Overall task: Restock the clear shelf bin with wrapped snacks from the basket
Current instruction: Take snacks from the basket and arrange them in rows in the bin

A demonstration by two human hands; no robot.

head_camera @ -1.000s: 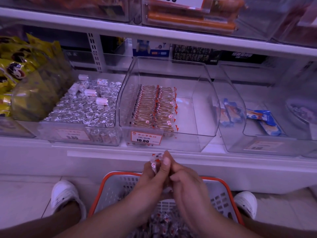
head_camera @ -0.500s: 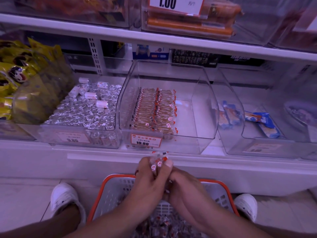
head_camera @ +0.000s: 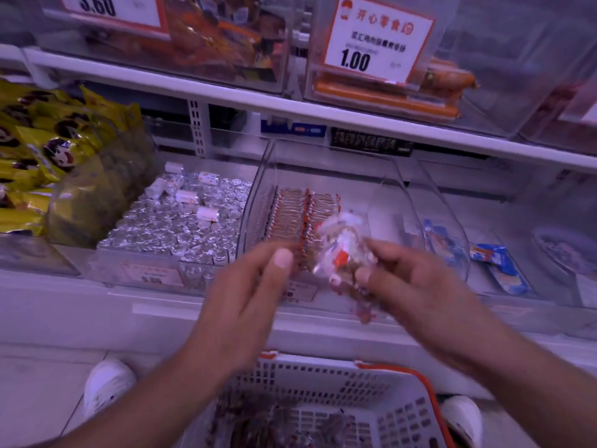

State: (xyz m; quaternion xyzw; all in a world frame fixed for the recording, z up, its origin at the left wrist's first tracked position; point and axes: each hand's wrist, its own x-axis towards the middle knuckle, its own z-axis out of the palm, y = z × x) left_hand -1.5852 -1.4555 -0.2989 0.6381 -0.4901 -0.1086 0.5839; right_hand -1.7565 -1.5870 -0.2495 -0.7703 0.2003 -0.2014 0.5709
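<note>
The clear shelf bin point(head_camera: 392, 176) stands in the middle of the lower shelf, with two neat rows of wrapped snacks point(head_camera: 292, 215) along its left side. My right hand point(head_camera: 416, 286) grips a blurred bunch of wrapped snacks point(head_camera: 342, 250) at the bin's front lip. My left hand point(head_camera: 245, 295) is just left of the bunch, fingers apart and holding nothing. Below, the white basket with an orange rim point(head_camera: 323, 379) sits on the floor, with more wrapped snacks in it.
A bin of silver foil pieces point(head_camera: 181, 227) is to the left, and yellow bags point(head_camera: 35, 156) beyond it. Blue packets point(head_camera: 497, 266) lie in the bin to the right. An upper shelf with a 1.00 price card point(head_camera: 374, 40) overhangs. My white shoes point(head_camera: 106, 383) flank the basket.
Both hands rose from above the basket to the bin's front. They have separated: the bunch of snacks is now in the right hand alone and the left has let go.
</note>
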